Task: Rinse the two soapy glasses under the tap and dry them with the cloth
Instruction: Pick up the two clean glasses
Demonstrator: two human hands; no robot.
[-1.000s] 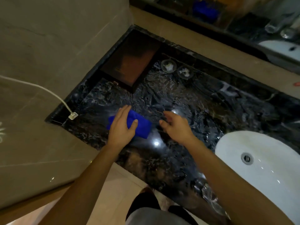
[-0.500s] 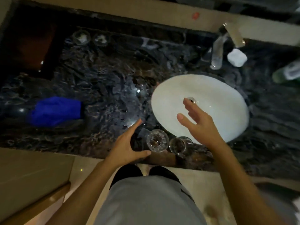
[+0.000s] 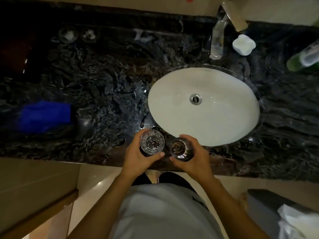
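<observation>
Clamping left grip (image 3: 138, 158) on left glass (image 3: 151, 141), right grip (image 3: 192, 158) on right glass (image 3: 179, 149) at bench (image 3: 103, 94) front edge, probably to rinse both together.

The table (image 3: 107, 80) is dark polished stone, veined with white and glossy enough to throw back the light, and the sink (image 3: 224, 121) set in it is smooth white glazed ceramic with a shiny metal drain (image 3: 195, 99). Both tumblers are clear: the cut glass (image 3: 151, 141) faceted and sparkling, the ribbed glass (image 3: 180, 149) ringed with fine ridges. The blue cloth (image 3: 45, 115) looks soft, fuzzy and matt.
</observation>
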